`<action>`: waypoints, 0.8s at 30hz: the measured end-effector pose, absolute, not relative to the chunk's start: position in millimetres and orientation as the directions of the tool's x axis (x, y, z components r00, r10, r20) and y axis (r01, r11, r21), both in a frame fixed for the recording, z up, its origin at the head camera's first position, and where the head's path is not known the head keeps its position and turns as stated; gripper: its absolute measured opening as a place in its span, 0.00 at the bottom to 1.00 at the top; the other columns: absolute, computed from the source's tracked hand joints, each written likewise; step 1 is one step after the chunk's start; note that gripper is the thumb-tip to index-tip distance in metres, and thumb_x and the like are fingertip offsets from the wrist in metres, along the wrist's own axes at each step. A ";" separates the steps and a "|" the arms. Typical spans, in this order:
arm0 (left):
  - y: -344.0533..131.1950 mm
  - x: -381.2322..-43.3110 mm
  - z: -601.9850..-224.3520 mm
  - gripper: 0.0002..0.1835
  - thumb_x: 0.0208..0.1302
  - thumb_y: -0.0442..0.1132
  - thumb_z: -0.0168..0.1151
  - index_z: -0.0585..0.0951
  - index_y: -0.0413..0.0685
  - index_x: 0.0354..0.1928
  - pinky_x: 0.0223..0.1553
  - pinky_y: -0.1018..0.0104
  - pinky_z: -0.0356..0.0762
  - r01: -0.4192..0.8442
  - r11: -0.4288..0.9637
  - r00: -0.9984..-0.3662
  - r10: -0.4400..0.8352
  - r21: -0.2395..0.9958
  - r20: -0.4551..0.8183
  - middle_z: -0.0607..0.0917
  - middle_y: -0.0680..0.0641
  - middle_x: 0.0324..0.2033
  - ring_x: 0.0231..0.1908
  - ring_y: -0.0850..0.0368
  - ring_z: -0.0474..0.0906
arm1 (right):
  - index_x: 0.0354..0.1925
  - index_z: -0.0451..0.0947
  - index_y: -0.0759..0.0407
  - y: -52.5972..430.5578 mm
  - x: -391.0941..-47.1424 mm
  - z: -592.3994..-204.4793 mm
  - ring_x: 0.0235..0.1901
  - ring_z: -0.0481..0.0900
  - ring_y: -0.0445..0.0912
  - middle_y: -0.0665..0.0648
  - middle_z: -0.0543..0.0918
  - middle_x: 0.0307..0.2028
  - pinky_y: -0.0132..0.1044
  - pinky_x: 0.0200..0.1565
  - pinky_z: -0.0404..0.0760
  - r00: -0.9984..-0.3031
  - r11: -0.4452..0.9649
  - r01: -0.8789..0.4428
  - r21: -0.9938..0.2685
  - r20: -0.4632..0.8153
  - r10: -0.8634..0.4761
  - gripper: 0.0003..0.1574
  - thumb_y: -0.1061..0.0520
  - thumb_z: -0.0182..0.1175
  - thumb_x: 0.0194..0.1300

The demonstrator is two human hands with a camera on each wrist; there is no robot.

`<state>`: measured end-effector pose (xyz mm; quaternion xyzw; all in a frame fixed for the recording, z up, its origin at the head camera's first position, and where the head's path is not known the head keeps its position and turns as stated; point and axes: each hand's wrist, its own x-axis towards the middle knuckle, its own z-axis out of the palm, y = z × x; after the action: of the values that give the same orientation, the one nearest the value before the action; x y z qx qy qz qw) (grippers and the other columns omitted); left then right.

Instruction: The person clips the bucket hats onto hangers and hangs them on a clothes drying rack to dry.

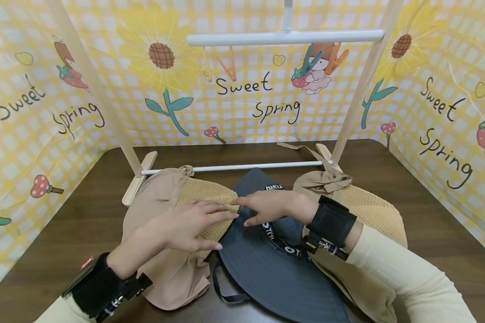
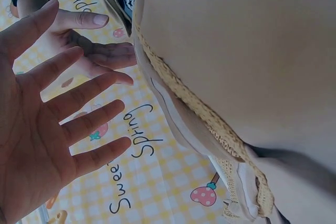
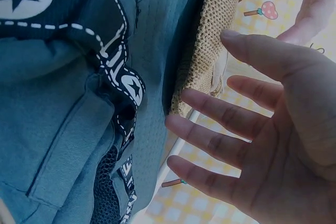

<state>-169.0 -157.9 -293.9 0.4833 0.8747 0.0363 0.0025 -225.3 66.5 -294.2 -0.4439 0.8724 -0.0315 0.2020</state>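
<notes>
Three sun hats lie side by side on the table. My left hand (image 1: 186, 224), fingers spread, hovers over the beige hat (image 1: 157, 273) with a straw-coloured woven part (image 1: 210, 190). Over the dark blue-grey hat (image 1: 275, 278) in the middle, my right hand (image 1: 272, 204) reaches leftward, its fingertips near the left hand's. That dark hat shows a black band with white lettering and stars in the right wrist view. A tan hat (image 1: 368, 287) with a woven part lies on the right, partly under the right forearm. Both palms look free of any object in the wrist views.
A wooden frame stands behind, with a white lower rod (image 1: 242, 167) and a white upper bar (image 1: 287, 37). Clothespins hang from the bar, among them an orange one (image 1: 228, 66) and a green one (image 1: 312, 62). Yellow checked cloth walls (image 1: 242, 121) surround the brown table (image 1: 60, 251).
</notes>
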 end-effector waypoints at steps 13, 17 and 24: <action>-164.2 -164.8 -296.4 0.34 0.60 0.56 0.59 0.65 0.52 0.66 0.56 0.38 0.68 0.835 0.545 -0.548 0.836 0.078 0.033 0.73 0.40 0.61 0.61 0.42 0.66 | 0.70 0.51 0.50 63.8 -226.4 -297.2 0.47 0.79 0.47 0.59 0.73 0.61 0.43 0.51 0.79 -0.573 0.663 -0.717 -0.214 -0.360 -0.736 0.39 0.46 0.54 0.67; -166.5 -163.9 -296.1 0.34 0.59 0.56 0.59 0.66 0.51 0.65 0.57 0.38 0.68 0.831 0.552 -0.555 0.831 0.069 0.033 0.73 0.41 0.61 0.61 0.43 0.66 | 0.70 0.51 0.50 60.7 -228.0 -296.7 0.48 0.79 0.48 0.60 0.73 0.61 0.44 0.52 0.78 -0.573 0.665 -0.711 -0.229 -0.358 -0.737 0.39 0.46 0.54 0.67; -168.8 -163.6 -295.5 0.34 0.60 0.56 0.59 0.65 0.51 0.66 0.58 0.39 0.67 0.819 0.568 -0.571 0.820 0.085 0.022 0.72 0.41 0.61 0.62 0.43 0.65 | 0.71 0.50 0.51 56.4 -231.7 -298.0 0.48 0.79 0.48 0.61 0.73 0.61 0.44 0.52 0.78 -0.567 0.665 -0.710 -0.233 -0.372 -0.735 0.39 0.47 0.54 0.68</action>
<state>-163.6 -168.8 -295.5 0.4629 0.8853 0.0427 0.0099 -231.7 56.4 -298.0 -0.4082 0.8847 -0.0285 0.2234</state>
